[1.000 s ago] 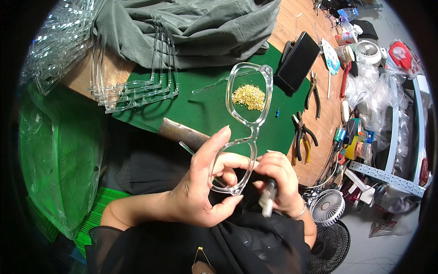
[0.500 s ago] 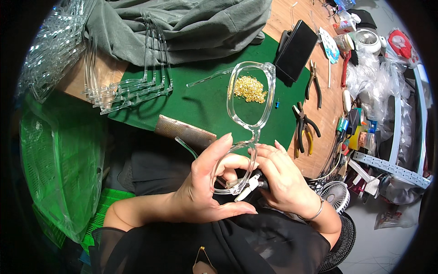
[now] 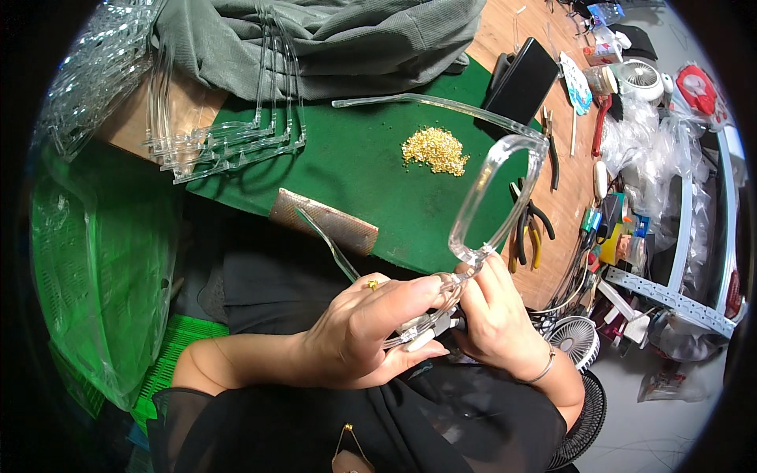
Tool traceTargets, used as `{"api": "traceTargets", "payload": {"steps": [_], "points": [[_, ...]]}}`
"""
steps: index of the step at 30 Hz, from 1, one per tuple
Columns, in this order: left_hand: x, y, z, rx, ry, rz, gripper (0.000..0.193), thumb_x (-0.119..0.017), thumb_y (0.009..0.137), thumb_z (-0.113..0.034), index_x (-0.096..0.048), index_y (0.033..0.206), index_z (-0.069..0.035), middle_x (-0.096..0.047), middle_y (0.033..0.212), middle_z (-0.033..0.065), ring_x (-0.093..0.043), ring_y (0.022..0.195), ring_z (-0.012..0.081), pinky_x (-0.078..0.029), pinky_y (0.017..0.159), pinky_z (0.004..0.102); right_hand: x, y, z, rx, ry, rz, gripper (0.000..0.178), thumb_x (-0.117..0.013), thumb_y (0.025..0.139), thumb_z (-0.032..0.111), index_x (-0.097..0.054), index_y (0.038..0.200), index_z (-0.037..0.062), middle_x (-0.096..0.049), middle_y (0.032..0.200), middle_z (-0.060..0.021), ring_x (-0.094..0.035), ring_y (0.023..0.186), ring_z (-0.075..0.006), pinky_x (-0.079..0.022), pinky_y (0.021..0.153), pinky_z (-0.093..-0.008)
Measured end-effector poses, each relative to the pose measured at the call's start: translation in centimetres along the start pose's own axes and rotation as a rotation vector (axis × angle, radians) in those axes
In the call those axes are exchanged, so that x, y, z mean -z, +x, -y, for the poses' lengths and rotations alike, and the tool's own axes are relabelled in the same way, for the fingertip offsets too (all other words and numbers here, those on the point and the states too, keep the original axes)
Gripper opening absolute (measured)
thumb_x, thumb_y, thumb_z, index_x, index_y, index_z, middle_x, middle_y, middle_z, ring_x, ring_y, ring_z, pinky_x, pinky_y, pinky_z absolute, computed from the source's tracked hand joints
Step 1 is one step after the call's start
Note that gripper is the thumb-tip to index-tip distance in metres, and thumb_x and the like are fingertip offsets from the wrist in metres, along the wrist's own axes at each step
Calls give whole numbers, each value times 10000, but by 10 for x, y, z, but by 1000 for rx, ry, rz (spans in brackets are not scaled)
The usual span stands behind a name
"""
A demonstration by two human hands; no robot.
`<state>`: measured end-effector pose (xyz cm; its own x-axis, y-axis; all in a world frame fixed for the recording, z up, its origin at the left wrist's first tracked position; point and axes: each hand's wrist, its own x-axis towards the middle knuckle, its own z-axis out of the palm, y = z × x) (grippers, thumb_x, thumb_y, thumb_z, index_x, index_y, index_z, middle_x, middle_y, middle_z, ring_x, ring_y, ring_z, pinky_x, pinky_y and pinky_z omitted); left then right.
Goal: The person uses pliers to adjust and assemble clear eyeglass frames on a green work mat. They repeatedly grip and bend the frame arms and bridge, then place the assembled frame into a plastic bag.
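A clear plastic eyeglass frame (image 3: 471, 254) is tilted up in front of me, its temples spread over the table. My left hand (image 3: 378, 323) is closed around its nearer rim, thumb on top, with a gold ring on one finger. My right hand (image 3: 498, 319) is closed beside the frame's bridge, fingers curled round a small tool with a white part (image 3: 422, 337) and a dark part; its kind is hard to make out. The tool's tip meets the nearer rim, mostly hidden by my fingers. Beyond the frame, a heap of tiny gold-coloured pieces (image 3: 438, 151) lies on the green mat (image 3: 355, 173).
Clear frames (image 3: 236, 148) stand in a row at the left. A worn rectangular block (image 3: 331, 226) sits at the mat's near edge. A black phone (image 3: 522, 83) and two pliers (image 3: 539, 221) lie right, near a small white fan (image 3: 573, 340). Grey cloth (image 3: 331, 47) is behind.
The eyeglass frame has turned and tilted, its far rim swinging right and its far temple now extending over the gold heap's far side. My left hand has rolled over the nearer rim.
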<state>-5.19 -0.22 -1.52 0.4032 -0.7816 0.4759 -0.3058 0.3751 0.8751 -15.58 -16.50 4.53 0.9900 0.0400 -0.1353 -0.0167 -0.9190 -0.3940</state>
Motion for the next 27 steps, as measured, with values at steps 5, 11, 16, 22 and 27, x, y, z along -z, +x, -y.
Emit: {"api": "traceTargets", "payload": {"steps": [5,11,16,22,27], "points": [[0,0,-2,-3,81,-10,855,-815,667,-127,-228,1271,26,-635,976,209,-638,857,310,-453,708,375,-7,0,-1,30,-85,-71,283,-587,628,20,-546,908,22,-493,883,-121,-516,869,-282,-412,870,-445],[-7,0,1,-63,87,-109,604,-780,659,-61,-435,1150,7,-628,978,161,-608,749,251,-410,652,350,-17,-4,-9,37,-145,-118,241,-598,619,60,-552,852,19,-505,852,-112,-523,831,-272,-423,790,-406],[-9,-1,3,-99,113,-111,582,-700,674,47,-467,1199,-48,-600,1065,104,-534,634,176,-392,632,315,-27,-5,-12,80,-159,-201,208,-596,615,59,-545,813,18,-508,845,-121,-523,794,-278,-428,737,-397],[-2,6,-2,-9,87,-97,612,-745,658,-4,-455,1196,-20,-614,1058,115,-609,740,218,-439,681,327,-25,-6,-17,54,-56,-131,307,-617,597,61,-557,896,25,-506,903,-119,-526,882,-291,-415,844,-455],[-2,4,-2,6,131,-54,1080,-864,598,-104,-78,1332,-5,-609,982,221,-630,898,310,-483,812,356,-11,2,-9,42,-27,-147,416,-633,592,56,-549,999,37,-486,950,-105,-507,989,-298,-322,985,-542]]}}
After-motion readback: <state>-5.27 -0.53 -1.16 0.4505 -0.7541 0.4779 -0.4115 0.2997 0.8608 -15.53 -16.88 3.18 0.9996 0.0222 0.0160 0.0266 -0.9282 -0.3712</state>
